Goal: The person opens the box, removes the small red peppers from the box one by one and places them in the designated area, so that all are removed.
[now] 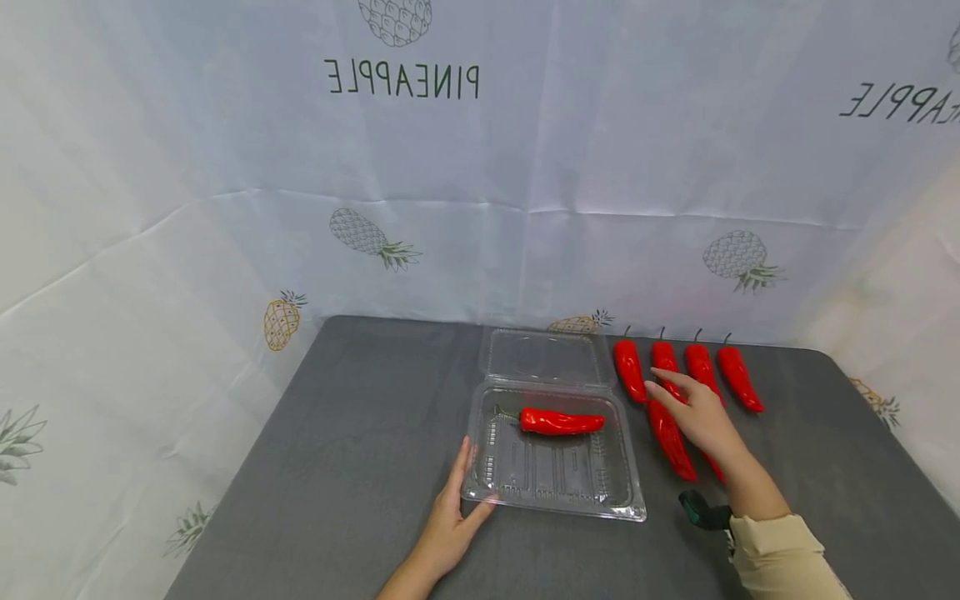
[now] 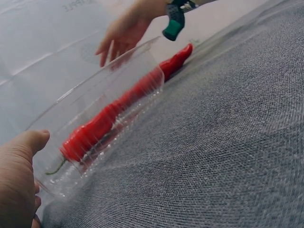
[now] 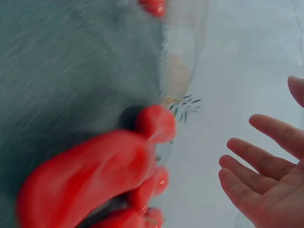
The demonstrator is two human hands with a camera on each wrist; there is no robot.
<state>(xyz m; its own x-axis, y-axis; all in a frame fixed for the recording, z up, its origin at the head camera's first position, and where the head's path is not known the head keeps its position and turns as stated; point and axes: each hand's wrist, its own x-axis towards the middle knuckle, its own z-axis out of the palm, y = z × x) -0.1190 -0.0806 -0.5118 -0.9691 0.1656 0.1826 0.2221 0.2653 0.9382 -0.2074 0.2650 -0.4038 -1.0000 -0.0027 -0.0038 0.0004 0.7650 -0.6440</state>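
Note:
A clear plastic container stands with its lid folded back, and one red pepper lies inside it. My left hand grips the near left corner of the container, the thumb at its rim. Over the red peppers on the right hovers my right hand, its fingers spread and nothing in them. Beneath it lies a near red pepper, and another pepper is partly hidden under the forearm. Several more, such as the left one, form a row behind.
All of this is on a dark grey table. A white curtain with pineapple prints hangs right behind the table's far edge. A dark green strap piece sits at the right wrist, close to the near peppers.

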